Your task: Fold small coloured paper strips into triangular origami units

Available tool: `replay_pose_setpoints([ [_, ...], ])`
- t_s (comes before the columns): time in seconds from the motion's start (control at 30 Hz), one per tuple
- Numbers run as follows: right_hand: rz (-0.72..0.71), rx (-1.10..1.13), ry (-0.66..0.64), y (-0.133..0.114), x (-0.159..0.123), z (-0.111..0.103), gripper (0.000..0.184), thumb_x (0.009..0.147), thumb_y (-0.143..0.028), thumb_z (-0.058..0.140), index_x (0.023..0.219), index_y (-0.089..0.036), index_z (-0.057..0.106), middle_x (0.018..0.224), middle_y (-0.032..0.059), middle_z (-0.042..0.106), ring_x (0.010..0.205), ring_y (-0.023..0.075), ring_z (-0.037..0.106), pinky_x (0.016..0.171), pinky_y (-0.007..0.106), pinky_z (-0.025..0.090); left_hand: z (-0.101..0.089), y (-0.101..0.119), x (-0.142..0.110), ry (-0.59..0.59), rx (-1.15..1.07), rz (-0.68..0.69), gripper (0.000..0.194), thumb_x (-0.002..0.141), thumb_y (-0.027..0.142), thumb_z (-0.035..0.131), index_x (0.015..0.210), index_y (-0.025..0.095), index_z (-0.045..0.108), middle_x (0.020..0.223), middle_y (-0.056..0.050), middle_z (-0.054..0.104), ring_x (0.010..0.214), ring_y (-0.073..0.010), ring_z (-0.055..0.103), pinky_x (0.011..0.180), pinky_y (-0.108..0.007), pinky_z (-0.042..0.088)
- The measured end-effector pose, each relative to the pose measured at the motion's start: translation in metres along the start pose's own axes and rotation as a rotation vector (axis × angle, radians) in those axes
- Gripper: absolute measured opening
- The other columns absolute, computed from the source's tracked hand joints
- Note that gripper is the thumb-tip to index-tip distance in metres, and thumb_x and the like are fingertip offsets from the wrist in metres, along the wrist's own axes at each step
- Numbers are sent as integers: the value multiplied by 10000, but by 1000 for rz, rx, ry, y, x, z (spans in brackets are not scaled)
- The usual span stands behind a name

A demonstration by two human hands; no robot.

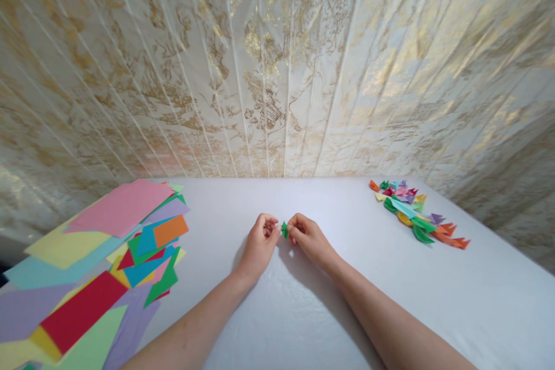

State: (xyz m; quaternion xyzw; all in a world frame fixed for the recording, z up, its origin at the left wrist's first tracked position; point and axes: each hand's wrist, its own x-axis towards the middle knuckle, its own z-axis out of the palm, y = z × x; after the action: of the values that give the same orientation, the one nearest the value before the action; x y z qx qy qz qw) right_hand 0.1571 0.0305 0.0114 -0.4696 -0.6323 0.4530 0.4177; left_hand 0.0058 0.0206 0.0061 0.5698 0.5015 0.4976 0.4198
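Note:
A small folded piece of green paper (284,229) is held up between my two hands, a little above the white table (269,329). My right hand (309,236) pinches its right side between thumb and fingers. My left hand (261,243) is at its left side, thumb and fingertips closed together against the paper's edge. The fingers partly cover the paper, so its full shape is hidden.
Loose coloured sheets, among them a pink sheet (121,208) and a red rectangle (84,310), overlap along the table's left side. Small folded paper figures (407,208) in many colours lie at the back right. Behind the table hangs a gold-patterned curtain (260,69).

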Motion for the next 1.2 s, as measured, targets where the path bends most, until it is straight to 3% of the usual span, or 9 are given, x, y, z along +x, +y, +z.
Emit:
replay_pose_setpoints([
  [0.1, -36, -92, 58, -2, -2, 0, 117, 826, -284, 530, 743, -202, 531, 582, -28, 559, 558, 129, 510, 551, 240, 388, 0, 1, -2, 20, 47, 123, 53, 836, 247, 561, 828, 201, 534, 787, 11, 594, 726, -127, 581, 697, -246, 476],
  [0.2, -71, -132, 100, -5, -4, 1, 101, 821, -276, 536, 747, -207, 538, 694, 1, 603, 636, 144, 554, 597, 250, 425, 1, 2, -4, -33, 78, 167, 36, 838, 216, 553, 854, 196, 580, 857, -15, 631, 796, -148, 605, 765, -274, 483],
  [0.37, -103, -83, 53, -8, -7, 5, 33, 822, -228, 515, 828, -215, 545, 830, 19, 629, 761, 165, 620, 674, 272, 474, 2, 1, -5, -77, 18, 103, 102, 833, 206, 547, 925, 189, 590, 934, -40, 655, 866, -170, 637, 818, -311, 504],
  [0.5, -149, -113, 37, -8, -9, 6, 81, 846, -194, 488, 872, -220, 559, 891, 28, 640, 826, 170, 620, 729, 289, 487, 1, 0, -3, -89, -53, 68, 113, 829, 234, 564, 930, 187, 582, 930, -41, 666, 888, -173, 650, 849, -321, 511],
  [0.73, -233, -132, 27, -8, -9, 3, 218, 814, -106, 438, 922, -223, 587, 895, 21, 649, 853, 170, 608, 807, 315, 483, -3, -5, 6, -54, -164, -53, 259, 794, 425, 614, 873, 181, 584, 822, -17, 670, 719, -149, 648, 699, -278, 522],
  [0.93, -236, -100, 26, -10, -8, 3, 228, 824, -125, 453, 958, -222, 609, 924, 27, 661, 867, 171, 616, 803, 311, 480, -5, -3, 7, -85, -193, -99, 267, 803, 429, 600, 882, 175, 586, 660, 6, 654, 646, -148, 638, 644, -264, 500],
  [1.2, -188, -89, 47, -7, -6, 2, 130, 851, -186, 502, 932, -221, 597, 889, 19, 657, 825, 166, 622, 784, 314, 474, -3, 0, 4, -76, -204, -81, 214, 798, 344, 589, 932, 178, 574, 783, -4, 647, 733, -144, 640, 739, -287, 514],
])
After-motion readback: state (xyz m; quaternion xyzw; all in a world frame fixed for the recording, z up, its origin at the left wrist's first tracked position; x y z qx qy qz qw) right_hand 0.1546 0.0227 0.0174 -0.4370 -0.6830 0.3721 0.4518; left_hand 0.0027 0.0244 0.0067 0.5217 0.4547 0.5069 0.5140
